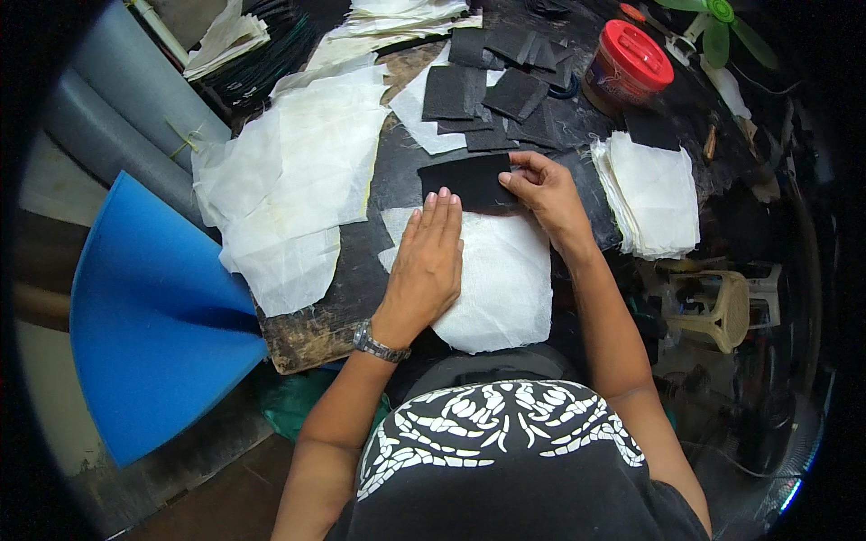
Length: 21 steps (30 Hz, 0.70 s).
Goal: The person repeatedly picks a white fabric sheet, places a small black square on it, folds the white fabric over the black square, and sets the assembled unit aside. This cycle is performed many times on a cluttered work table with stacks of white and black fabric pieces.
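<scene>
My left hand [428,261] lies flat, fingers together, pressing on a white gauzy cloth [505,288] spread on the dark worktable [397,180]. Its fingertips reach the lower edge of a black fabric rectangle [465,180]. My right hand [546,194] pinches the right end of that black piece between thumb and fingers, holding it over the top of the white cloth. A metal watch sits on my left wrist.
Several black fabric pieces [492,90] lie at the back. A stack of white squares [654,194] sits right, a red-lidded jar [627,63] behind it. White sheets [298,180] cover the left. A blue foam sheet [153,316] leans left; a plastic stool [713,307] stands right.
</scene>
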Available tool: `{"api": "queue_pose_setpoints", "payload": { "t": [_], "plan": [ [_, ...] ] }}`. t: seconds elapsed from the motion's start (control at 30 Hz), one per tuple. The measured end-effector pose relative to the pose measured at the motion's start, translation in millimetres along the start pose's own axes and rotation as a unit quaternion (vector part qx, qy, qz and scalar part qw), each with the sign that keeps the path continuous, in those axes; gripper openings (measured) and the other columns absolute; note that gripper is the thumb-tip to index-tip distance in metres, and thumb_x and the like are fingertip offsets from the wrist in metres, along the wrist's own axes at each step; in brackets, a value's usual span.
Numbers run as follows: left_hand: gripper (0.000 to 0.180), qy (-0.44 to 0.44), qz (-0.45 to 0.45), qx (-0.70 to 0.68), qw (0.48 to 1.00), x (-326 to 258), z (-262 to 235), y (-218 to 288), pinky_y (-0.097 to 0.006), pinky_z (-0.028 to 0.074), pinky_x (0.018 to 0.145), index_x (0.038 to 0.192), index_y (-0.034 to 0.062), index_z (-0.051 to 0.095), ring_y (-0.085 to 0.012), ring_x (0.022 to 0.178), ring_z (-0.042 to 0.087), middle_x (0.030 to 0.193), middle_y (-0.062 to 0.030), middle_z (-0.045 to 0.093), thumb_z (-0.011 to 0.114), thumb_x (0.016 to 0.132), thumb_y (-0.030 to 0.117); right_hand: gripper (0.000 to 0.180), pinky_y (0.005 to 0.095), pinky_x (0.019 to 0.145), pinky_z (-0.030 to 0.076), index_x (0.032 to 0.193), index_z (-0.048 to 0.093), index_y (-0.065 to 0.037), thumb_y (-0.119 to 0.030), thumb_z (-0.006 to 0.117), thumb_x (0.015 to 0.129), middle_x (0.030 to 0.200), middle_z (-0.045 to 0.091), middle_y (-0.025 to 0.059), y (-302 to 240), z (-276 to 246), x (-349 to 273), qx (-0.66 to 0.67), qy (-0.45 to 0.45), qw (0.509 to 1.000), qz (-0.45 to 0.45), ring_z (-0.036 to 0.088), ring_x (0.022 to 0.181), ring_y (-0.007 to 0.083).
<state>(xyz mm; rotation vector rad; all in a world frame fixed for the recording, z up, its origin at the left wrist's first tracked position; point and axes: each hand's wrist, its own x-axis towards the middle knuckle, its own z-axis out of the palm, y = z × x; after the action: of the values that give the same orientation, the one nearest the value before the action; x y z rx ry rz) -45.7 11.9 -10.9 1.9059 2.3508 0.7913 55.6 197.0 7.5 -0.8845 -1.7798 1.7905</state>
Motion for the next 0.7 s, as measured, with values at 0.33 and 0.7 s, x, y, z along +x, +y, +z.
{"api": "queue_pose_setpoints", "payload": {
  "t": [0.33,0.7],
  "plan": [
    [0.076,0.12,-0.075,-0.147,0.979,-2.3,-2.3,-3.0,-0.045,0.027,0.117,0.151,-0.0087,0.016,-0.0438,0.143,0.029,0.154,-0.032,0.024,0.056,0.087,0.002,0.025,0.0154,0.05,0.032,0.112,0.063,-0.002,-0.011,0.069,0.091,0.076,0.059,-0.0067,-0.1,-0.1,4.4,0.036,0.026,0.999,0.022,0.046,0.058,-0.0007],
    [0.083,0.127,-0.128,-0.187,0.966,-5.8,-0.4,-7.4,-0.046,0.026,0.118,0.154,-0.0024,0.002,-0.042,0.145,0.024,0.156,-0.0321,0.019,0.048,0.086,-0.004,0.009,0.0168,0.049,0.034,0.103,0.056,-0.008,-0.013,0.061,0.097,0.074,0.054,-0.0073,9.1,-6.0,6.0,0.064,0.026,0.998,0.011,0.044,0.057,-0.0008]
  ]
}}
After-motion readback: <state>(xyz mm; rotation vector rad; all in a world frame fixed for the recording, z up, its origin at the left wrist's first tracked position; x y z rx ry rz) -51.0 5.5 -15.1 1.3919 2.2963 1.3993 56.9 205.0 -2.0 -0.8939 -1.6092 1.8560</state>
